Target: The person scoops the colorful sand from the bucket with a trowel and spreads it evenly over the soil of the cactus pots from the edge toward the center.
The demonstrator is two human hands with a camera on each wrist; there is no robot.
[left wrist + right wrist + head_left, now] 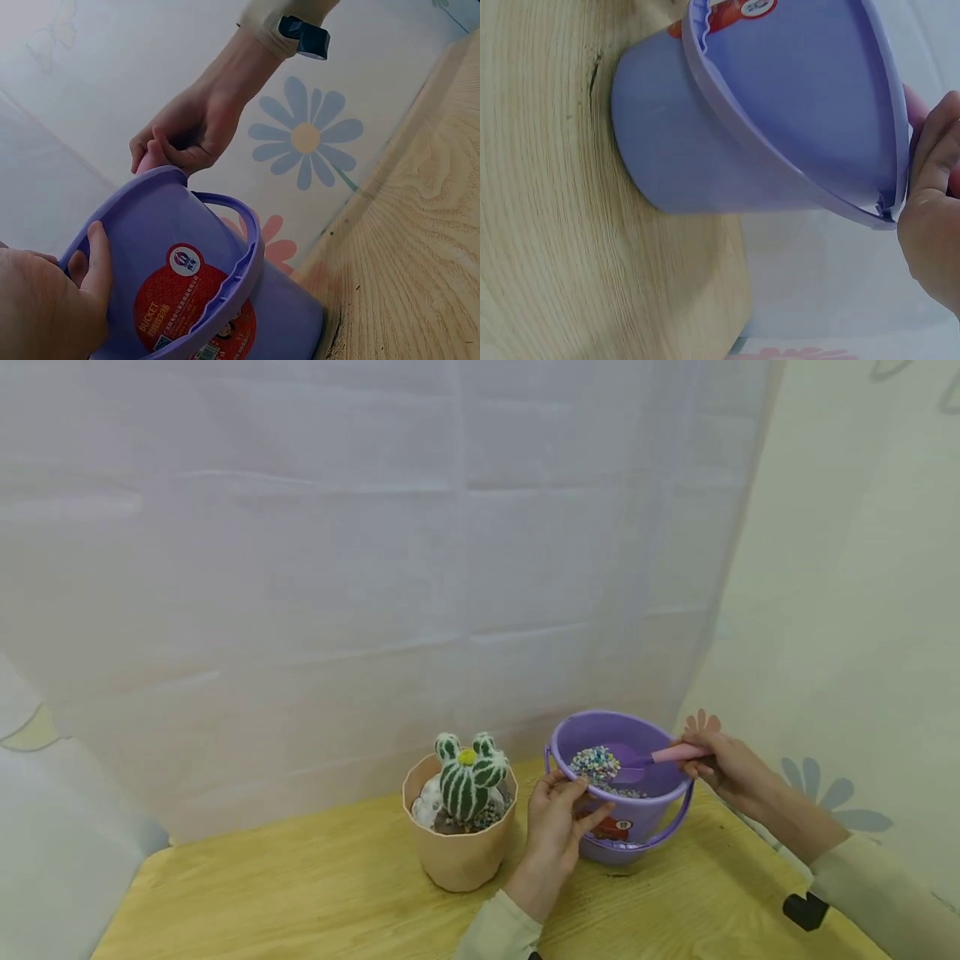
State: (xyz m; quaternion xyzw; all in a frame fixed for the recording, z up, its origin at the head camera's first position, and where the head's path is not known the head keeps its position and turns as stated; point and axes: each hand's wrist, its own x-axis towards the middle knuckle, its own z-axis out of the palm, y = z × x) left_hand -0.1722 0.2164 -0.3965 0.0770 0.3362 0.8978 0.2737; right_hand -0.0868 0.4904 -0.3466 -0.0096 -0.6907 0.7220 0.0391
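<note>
A purple bucket (626, 856) with a red label and a hanging handle stands on the table. My left hand (553, 822) grips its near left rim; in the left wrist view the thumb lies along the outer wall. My right hand (726, 770) holds a small toy shovel by its pink handle (678, 752) at the bucket's right rim. The shovel's purple blade reaches into the bucket. Small multicoloured pebbles (596, 763) are heaped at the blade's end, inside the mouth. More grains lie below, partly hidden by the near rim.
Left of the bucket stands a peach pot (459, 860) with a striped cactus (463, 789), white stones and gravel. Both rest on a wooden table (300, 893). A pale curtain (337, 568) hangs behind, and a flower-patterned wall (847, 610) rises at the right.
</note>
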